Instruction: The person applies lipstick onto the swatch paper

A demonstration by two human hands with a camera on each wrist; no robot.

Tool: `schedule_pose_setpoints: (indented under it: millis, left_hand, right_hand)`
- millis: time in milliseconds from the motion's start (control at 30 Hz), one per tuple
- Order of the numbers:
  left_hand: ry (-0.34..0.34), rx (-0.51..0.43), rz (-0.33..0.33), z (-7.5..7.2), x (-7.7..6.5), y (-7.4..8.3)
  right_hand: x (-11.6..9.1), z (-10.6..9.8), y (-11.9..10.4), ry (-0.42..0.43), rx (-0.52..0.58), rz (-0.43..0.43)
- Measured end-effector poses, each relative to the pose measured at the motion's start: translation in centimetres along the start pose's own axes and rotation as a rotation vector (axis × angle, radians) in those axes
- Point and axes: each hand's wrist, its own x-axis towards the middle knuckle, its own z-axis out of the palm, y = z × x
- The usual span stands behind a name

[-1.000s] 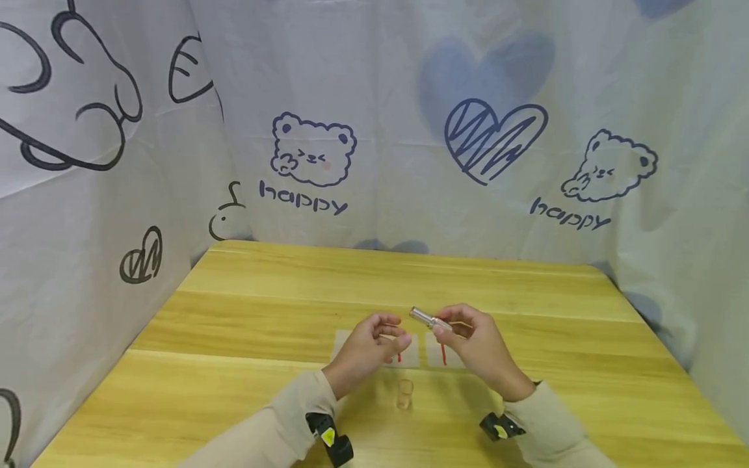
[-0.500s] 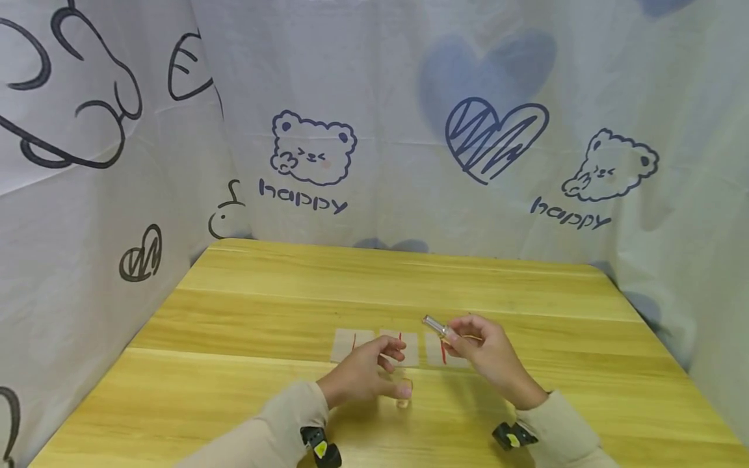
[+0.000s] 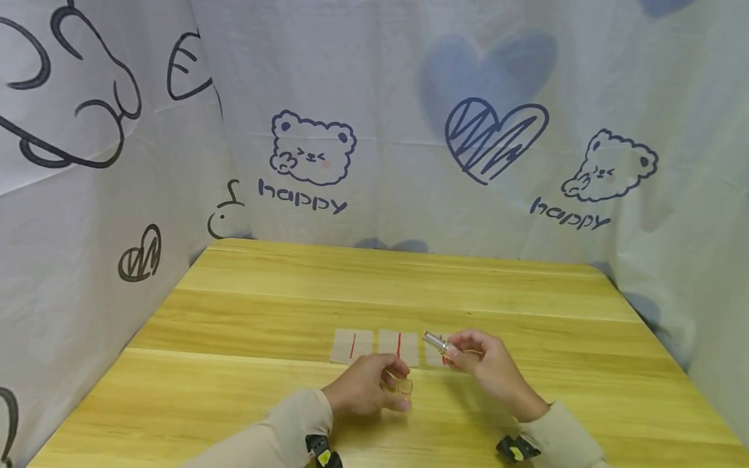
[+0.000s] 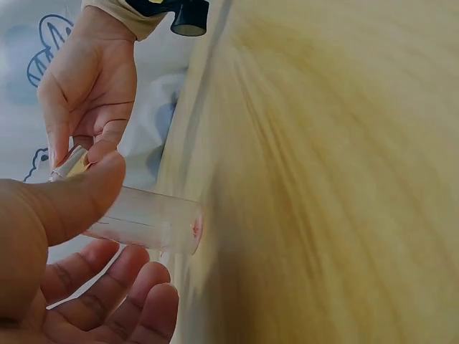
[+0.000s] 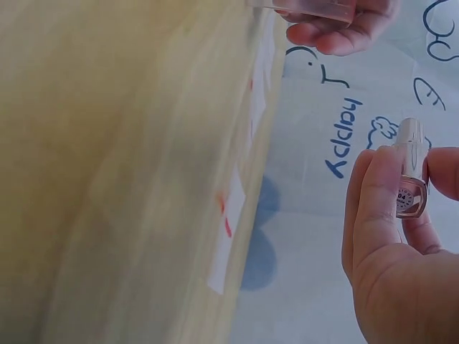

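Observation:
My right hand (image 3: 488, 364) pinches a lipstick (image 5: 410, 140) by its base, between thumb and fingers. Its silver tube points up and away, and a round label marked 04 shows on the base end. A clear cap (image 4: 154, 218) stands upright on the table, pink traces at its lower end. My left hand (image 3: 365, 387) is round this cap, thumb in front and fingers behind; whether they grip it I cannot tell. In the head view the thumb hides the cap's lower part.
Three pale paper squares lie in a row on the wooden table (image 3: 263, 312): the left square (image 3: 342, 348), the middle square (image 3: 389, 341) and the right square (image 5: 222, 251), partly behind the lipstick. Each carries a red stroke. Printed white curtains (image 3: 386, 195) enclose the table.
My left hand has come down from beside the lipstick to the clear cap, fingers moving in round it. My right hand has drawn back to the right and lower, still holding the lipstick.

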Motion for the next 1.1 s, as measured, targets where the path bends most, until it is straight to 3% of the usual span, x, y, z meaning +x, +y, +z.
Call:
schedule_pose_setpoints:
  millis: [300, 600, 1100]
  left_hand:
    - [0.014, 0.092, 0.053, 0.3, 0.1, -0.1]
    - [0.025, 0.109, 0.086, 0.2, 0.1, 0.0]
    - [0.068, 0.079, 0.103, -2.1, 0.2, 0.7]
  right_hand:
    - [-0.2, 0.2, 0.3, -0.018, 0.022, -0.009]
    - [-0.1, 0.2, 0.0, -0.02, 0.014, -0.004]
    - [-0.2, -0.1, -1.3, -0.021, -0.071, -0.028]
